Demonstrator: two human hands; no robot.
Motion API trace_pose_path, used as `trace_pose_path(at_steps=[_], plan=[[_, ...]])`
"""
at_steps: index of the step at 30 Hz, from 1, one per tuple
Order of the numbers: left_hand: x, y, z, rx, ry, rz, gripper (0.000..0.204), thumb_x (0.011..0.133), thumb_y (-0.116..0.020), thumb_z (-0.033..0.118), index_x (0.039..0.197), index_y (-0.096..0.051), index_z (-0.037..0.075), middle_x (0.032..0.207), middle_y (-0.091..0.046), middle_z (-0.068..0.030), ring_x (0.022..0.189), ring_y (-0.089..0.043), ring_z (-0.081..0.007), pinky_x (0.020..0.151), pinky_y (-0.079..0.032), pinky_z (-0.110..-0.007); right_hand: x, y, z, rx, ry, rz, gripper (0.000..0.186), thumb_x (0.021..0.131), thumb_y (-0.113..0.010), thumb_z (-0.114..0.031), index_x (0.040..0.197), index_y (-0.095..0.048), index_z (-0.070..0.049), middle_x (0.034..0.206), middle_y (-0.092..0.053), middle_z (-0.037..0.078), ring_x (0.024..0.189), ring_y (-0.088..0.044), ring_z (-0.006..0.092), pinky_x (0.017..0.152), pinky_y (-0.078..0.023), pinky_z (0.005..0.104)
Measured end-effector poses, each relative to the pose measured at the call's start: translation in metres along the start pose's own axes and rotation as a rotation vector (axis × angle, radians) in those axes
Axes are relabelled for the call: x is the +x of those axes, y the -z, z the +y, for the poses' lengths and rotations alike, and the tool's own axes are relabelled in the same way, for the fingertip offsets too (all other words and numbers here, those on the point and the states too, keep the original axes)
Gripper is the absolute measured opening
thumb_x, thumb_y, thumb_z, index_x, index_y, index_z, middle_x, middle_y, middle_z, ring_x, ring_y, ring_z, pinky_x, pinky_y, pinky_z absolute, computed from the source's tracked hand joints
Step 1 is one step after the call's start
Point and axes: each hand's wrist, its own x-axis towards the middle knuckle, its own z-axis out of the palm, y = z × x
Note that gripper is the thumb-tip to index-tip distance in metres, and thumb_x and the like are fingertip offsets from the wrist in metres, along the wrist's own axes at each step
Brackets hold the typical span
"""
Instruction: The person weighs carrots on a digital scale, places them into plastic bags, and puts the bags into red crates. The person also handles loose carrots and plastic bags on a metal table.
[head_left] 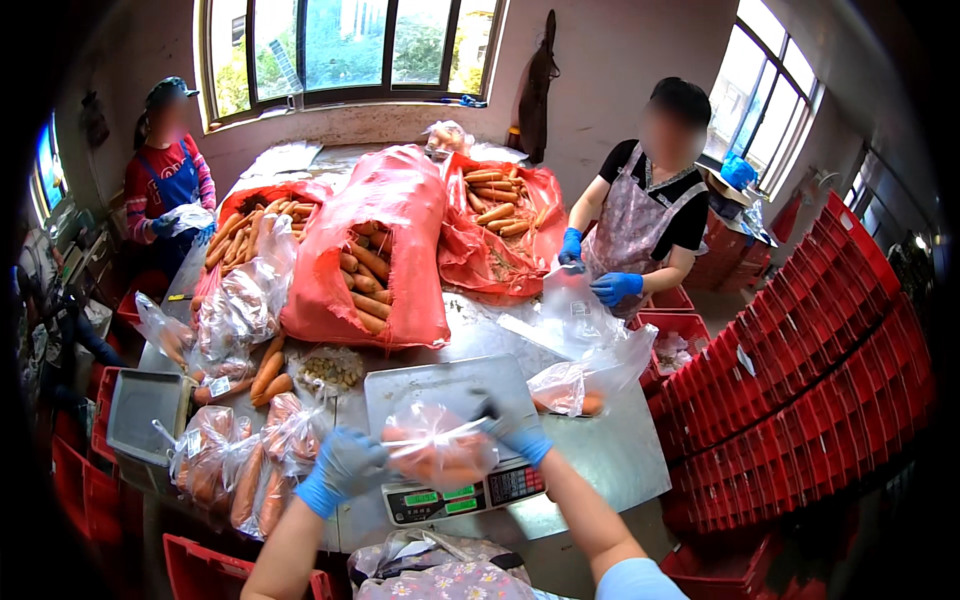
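A clear plastic bag of carrots [440, 462] hangs just over the front of the digital scale [408, 505], between my two gloved hands. A thin white tie [432, 438] stretches across the bag's gathered top. My left hand [347, 468], in a grey and blue glove, pinches the tie's left end. At its other end, my right hand [516, 430] is closed on the tie, slightly blurred, with a dark patch by its fingertips that I cannot make out. The scale's metal pan [400, 385] shows behind the bag.
Filled carrot bags [210, 455] lie left, near loose carrots [268, 372] and a grey bin [145, 415]. Large red sacks [390, 190] of carrots stand behind. A co-worker [655, 200] at right handles a plastic bag; another person [170, 190] stands far left. Stacked red crates [780, 350] rise at right.
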Motion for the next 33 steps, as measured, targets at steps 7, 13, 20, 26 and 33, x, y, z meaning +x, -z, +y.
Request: trace_pose_path(at_steps=[7,13,20,26,33], plan=[[-0.01,-0.013,0.005,-0.333,0.2,0.428,0.013,0.072,-0.069,0.02,0.066,-0.063,0.01,0.074,-0.063,-0.0059,0.073,-0.058,-0.0257,0.072,-0.042,-0.038,0.016,-0.024,-0.041,1.664,-0.162,-0.365,0.056,0.076,-0.05,0.007,0.132,-0.043,0.0,0.089,-0.062,0.007,0.084,-0.058,0.011,0.072,-0.05,0.023],[-0.004,-0.009,0.035,-0.892,0.066,0.186,0.014,0.081,-0.062,0.015,0.074,-0.064,0.003,0.081,-0.064,-0.0086,0.085,-0.059,-0.0244,0.095,-0.037,-0.041,0.035,-0.055,0.024,1.937,-0.251,0.089,0.056,0.079,-0.046,0.008,0.134,-0.034,0.005,0.134,-0.042,0.022,0.123,-0.045,0.029,0.102,-0.041,0.0362],[0.008,-0.001,0.064,-1.144,0.511,0.464,0.019,0.082,-0.057,0.001,0.1,-0.063,-0.001,0.093,-0.066,-0.0051,0.082,-0.063,-0.0138,0.077,-0.05,-0.028,0.018,-0.031,-0.066,0.882,-0.085,-0.202,0.065,0.08,-0.065,-0.006,0.139,-0.037,-0.008,0.092,-0.062,0.002,0.077,-0.056,0.0073,0.073,-0.047,0.0236],[-0.001,-0.007,0.046,-0.025,0.106,0.248,0.017,0.069,-0.07,0.023,0.082,-0.065,0.013,0.069,-0.059,-0.0054,0.066,-0.058,-0.0293,0.06,-0.045,-0.039,0.001,-0.03,-0.04,0.094,0.189,-0.051,0.051,0.071,-0.061,-0.001,0.121,-0.056,-0.009,0.07,-0.058,0.006,0.063,-0.055,0.0143,0.06,-0.046,0.0295],[-0.023,-0.024,0.049,-0.211,0.285,0.284,0.024,0.075,-0.068,0.03,0.089,-0.063,0.011,0.08,-0.06,-0.0109,0.074,-0.058,-0.0315,0.065,-0.045,-0.041,-0.001,-0.054,0.005,0.5,-0.216,0.311,0.031,0.077,-0.054,0.003,0.105,-0.062,-0.004,0.073,-0.061,0.002,0.06,-0.053,0.0091,0.055,-0.044,0.0246]])
